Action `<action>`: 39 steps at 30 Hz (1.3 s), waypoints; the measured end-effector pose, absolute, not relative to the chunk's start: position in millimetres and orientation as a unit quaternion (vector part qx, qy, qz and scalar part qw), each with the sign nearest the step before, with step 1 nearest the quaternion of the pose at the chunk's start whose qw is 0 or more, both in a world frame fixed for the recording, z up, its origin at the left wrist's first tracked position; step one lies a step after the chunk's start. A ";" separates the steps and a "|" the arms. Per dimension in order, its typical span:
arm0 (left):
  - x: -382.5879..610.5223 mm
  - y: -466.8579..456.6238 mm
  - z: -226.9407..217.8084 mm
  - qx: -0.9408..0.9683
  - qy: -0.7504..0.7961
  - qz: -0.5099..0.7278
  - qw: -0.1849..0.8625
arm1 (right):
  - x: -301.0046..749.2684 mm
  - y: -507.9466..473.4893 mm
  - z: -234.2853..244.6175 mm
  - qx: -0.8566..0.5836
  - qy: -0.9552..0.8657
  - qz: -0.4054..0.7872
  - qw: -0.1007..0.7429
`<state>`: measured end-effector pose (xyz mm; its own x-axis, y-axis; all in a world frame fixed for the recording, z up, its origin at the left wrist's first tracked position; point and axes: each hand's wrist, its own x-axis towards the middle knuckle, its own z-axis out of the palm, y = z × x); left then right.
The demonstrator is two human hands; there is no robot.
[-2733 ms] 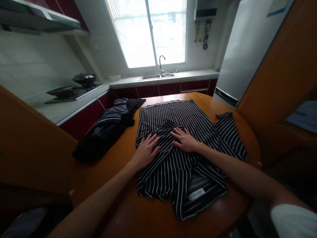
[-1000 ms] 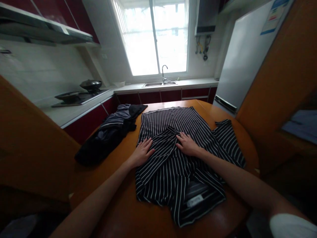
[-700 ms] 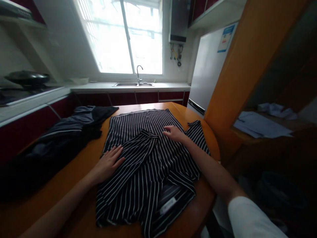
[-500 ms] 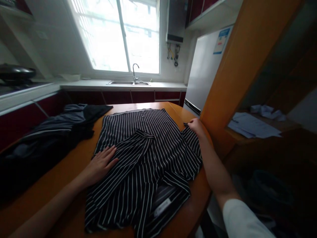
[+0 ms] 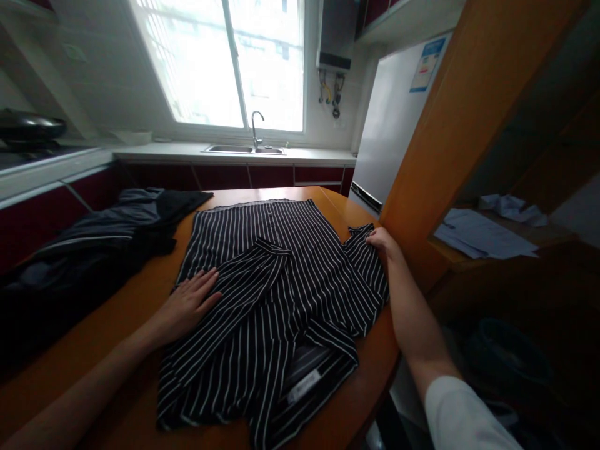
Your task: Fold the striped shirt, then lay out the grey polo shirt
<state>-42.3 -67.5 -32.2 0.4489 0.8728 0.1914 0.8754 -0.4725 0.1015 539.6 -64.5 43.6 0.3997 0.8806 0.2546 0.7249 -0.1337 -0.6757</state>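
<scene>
The striped shirt [image 5: 307, 275] lies between the near and far edges of the tabletop [image 5: 335, 212], one sleeve [image 5: 244, 272] laid across, my left hand [image 5: 192, 303] flat and ungripping, my right hand [image 5: 381, 240] pinching the other sleeve [image 5: 365, 262], not yet crossed, near the right edge.

The shirt [image 5: 309, 275] lies on the table [image 5: 338, 212], right of another garment [image 5: 117, 228], with the sink [image 5: 229, 149] behind.

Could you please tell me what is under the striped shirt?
The orange-brown table is under the striped shirt, its bare surface showing around the cloth. Anything else beneath is covered and cannot be seen.
</scene>
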 end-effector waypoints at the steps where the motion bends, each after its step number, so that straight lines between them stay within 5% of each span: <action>1: -41.7 -68.1 -31.5 -0.851 -0.514 -0.109 0.008 | 537.1 -63.0 44.9 -0.749 -0.534 0.105 0.377; 6: -39.8 -70.9 -28.2 -0.857 -0.505 -0.104 0.012 | 502.3 -62.0 58.0 -0.713 -0.570 0.133 0.386; 11: -39.8 -72.2 -26.1 -0.856 -0.509 -0.090 0.009 | 469.8 -76.8 73.2 -0.456 -0.711 0.403 0.354; 16: -39.9 -72.7 -26.8 -0.857 -0.506 -0.092 0.014 | 493.7 -67.9 72.6 -0.571 -0.599 0.222 0.516; 20: -39.6 -73.8 -25.6 -0.862 -0.500 -0.084 0.010 | 515.1 -59.3 54.5 -0.688 -0.585 0.196 0.381; 28: -38.0 -75.1 -22.9 -0.858 -0.507 -0.081 0.009 | 518.5 -70.6 44.5 -0.674 -0.694 0.238 0.092; 39: -39.0 -74.4 -25.3 -0.861 -0.500 -0.093 -0.002 | 496.8 -80.5 62.4 -0.682 -0.698 0.207 0.070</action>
